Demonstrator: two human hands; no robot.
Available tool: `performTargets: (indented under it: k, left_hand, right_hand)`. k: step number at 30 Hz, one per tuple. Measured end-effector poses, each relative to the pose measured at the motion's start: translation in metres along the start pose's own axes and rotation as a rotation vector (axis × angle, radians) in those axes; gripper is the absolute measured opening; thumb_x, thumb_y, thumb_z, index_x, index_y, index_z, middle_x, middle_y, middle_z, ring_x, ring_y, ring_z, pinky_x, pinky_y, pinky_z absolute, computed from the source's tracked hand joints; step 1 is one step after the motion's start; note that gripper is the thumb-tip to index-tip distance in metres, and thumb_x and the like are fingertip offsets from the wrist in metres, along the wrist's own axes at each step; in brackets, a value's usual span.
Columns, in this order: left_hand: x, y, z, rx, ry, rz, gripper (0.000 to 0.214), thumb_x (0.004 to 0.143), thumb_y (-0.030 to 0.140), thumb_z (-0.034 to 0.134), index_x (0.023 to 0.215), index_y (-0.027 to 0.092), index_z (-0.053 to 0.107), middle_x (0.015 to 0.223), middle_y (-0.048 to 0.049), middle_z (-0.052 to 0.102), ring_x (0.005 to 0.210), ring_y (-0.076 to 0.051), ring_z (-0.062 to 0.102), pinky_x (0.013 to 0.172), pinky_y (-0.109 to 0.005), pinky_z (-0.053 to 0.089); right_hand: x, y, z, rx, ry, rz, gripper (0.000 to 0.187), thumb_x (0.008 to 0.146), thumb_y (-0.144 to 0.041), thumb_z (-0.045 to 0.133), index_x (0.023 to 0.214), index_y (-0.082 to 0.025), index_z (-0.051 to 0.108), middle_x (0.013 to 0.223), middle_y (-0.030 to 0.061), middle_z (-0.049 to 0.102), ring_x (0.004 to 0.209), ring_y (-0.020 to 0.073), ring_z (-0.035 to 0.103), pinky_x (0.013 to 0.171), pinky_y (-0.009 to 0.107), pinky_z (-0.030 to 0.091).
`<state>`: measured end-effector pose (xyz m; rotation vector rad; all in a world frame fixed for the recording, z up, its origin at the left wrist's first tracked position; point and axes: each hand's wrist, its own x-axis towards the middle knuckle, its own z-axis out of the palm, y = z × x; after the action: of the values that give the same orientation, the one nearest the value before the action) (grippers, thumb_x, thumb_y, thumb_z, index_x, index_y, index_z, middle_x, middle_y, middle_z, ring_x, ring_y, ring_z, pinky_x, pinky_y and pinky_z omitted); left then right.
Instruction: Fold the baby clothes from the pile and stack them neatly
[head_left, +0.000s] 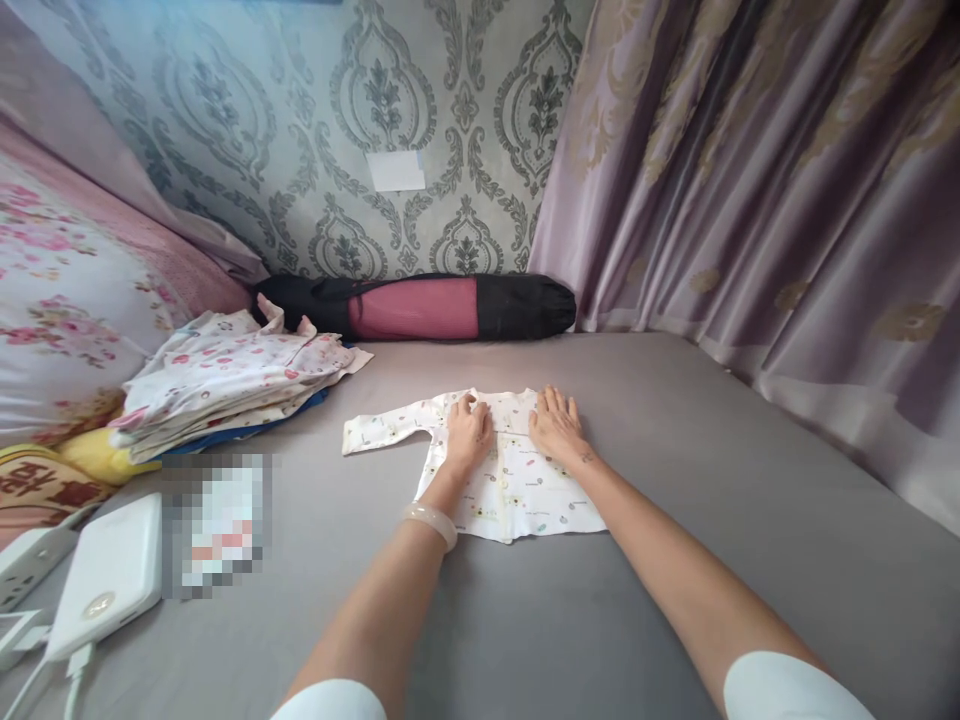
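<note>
A small white baby shirt (517,500) with tiny coloured prints lies flat on the grey bedsheet, front upward. Its left-hand sleeve (386,428) stretches out to the side; on the opposite side no sleeve sticks out. My left hand (470,435) rests on the upper chest near the collar, fingers bent and a little apart. On the other shoulder edge lies my right hand (556,428), palm down with its fingers stretched out. Part of the shirt is covered by both hands and the right forearm.
At left sits a stack of folded clothes (232,370) beside a floral pillow (60,310). Nearer are a white power bank (109,565) with cables, a power strip (30,565) and a blurred-out item (225,525). A black and pink roll bag (420,306) lies along the wall; curtains (750,200) hang right.
</note>
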<state>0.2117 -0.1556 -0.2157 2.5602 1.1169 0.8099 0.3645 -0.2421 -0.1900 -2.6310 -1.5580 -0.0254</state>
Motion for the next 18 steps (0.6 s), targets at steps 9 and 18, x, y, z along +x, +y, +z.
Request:
performTargets:
  k: [9, 18]
  left_hand:
    - [0.001, 0.005, 0.004, 0.046, -0.216, 0.075, 0.044, 0.095, 0.021, 0.035, 0.137, 0.015, 0.048, 0.147, -0.0139, 0.047, 0.141, -0.027, 0.036, 0.117, -0.048, 0.023]
    - [0.001, 0.008, -0.001, 0.072, -0.239, 0.067, 0.045, 0.093, 0.019, 0.035, 0.135, 0.012, 0.049, 0.149, -0.0149, 0.044, 0.142, -0.028, 0.034, 0.117, -0.049, 0.022]
  right_hand:
    - [-0.005, -0.043, 0.009, 0.154, -0.078, -0.221, 0.059, 0.098, -0.029, 0.017, 0.153, -0.010, 0.028, 0.160, 0.0079, 0.023, 0.148, 0.0221, 0.014, 0.120, 0.047, 0.008]
    - [-0.005, -0.018, 0.011, 0.127, -0.036, -0.207, 0.062, 0.099, -0.035, 0.019, 0.152, -0.006, 0.028, 0.160, 0.0118, 0.022, 0.148, 0.0232, 0.015, 0.120, 0.042, 0.008]
